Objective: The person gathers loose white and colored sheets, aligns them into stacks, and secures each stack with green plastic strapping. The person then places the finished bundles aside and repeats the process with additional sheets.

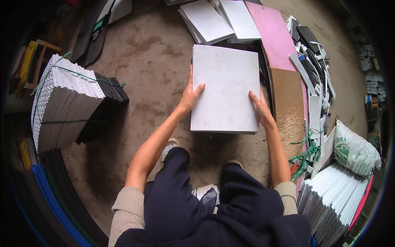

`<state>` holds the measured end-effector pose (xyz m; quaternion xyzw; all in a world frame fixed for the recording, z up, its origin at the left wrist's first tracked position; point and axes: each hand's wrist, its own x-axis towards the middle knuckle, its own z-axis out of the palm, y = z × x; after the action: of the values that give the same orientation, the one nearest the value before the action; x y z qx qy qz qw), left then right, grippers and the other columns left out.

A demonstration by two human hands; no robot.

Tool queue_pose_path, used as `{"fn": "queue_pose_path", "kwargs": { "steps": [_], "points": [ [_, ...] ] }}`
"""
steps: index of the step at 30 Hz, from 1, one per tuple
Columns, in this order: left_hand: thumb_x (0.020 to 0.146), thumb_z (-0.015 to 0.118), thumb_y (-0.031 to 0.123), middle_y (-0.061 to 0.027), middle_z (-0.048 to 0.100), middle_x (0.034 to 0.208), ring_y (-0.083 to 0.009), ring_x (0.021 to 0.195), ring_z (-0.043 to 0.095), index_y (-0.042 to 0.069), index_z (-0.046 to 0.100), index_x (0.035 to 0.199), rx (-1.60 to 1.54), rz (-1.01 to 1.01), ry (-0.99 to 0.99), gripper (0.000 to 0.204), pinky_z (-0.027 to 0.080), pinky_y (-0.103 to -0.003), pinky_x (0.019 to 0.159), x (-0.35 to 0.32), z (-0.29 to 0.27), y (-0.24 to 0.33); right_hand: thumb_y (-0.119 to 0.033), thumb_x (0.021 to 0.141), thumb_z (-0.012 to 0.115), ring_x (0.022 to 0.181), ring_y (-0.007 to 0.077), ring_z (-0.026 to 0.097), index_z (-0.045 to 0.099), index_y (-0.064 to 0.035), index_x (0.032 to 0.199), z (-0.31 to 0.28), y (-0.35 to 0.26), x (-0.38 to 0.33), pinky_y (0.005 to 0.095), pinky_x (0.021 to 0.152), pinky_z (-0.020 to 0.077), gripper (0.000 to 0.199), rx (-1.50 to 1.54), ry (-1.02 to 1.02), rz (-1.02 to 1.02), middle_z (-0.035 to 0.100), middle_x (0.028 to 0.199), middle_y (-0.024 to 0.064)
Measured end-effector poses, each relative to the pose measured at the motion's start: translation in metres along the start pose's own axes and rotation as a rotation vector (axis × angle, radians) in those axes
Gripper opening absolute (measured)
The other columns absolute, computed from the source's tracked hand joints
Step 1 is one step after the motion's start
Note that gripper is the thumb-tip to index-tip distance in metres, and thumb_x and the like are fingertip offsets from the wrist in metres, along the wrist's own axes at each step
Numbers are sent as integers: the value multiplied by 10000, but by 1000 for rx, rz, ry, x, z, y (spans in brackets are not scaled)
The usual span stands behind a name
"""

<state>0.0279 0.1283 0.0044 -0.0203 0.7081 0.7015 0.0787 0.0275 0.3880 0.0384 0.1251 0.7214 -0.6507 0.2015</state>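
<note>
- A tied bundle of tiles [66, 105] stands far left on the floor [152, 53].
- The left hand [190, 95] and right hand [260, 108] each clasp an edge of one white tile [225, 88], held above the floor.
- Seemingly mid-carry; setting it down calls for level lowering.
- Two white tiles [222, 20] lie beyond; one sack [354, 150] sits right.

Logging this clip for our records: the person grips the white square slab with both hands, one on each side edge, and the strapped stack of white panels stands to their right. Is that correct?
Not quite. The head view shows the left hand and right hand on the side edges of the white slab, but the strapped stack of white panels, bound with green strapping, stands to the person's left, not their right.
</note>
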Motion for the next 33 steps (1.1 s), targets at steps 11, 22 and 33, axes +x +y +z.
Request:
{"fn": "queue_pose_path", "kwargs": {
  "steps": [11,22,33],
  "points": [
    [816,464,310,-77,123,1416,-221,1313,70,81,153,1351,1121,519,28,659,-3,-472,1040,16,23,54,-310,903,307,1302,261,104,223,14,1310,48,-52,16,427,1051,79,527,-1217,482,-715,159,1393,153],
    [823,439,362,-135,186,1391,-260,1304,123,99,234,1338,1379,600,-210,614,31,-504,1025,9,42,37,-191,815,482,1276,246,214,331,-49,1281,44,0,10,417,1045,140,510,-1178,251,-792,290,1346,133],
    [802,514,402,-196,459,1170,-340,1108,423,49,206,1317,1128,734,-786,696,328,-501,897,-6,190,82,-171,779,499,1010,316,497,525,-45,1071,-143,114,-209,396,865,385,320,-860,617,-173,538,1055,173]
  ]
}}
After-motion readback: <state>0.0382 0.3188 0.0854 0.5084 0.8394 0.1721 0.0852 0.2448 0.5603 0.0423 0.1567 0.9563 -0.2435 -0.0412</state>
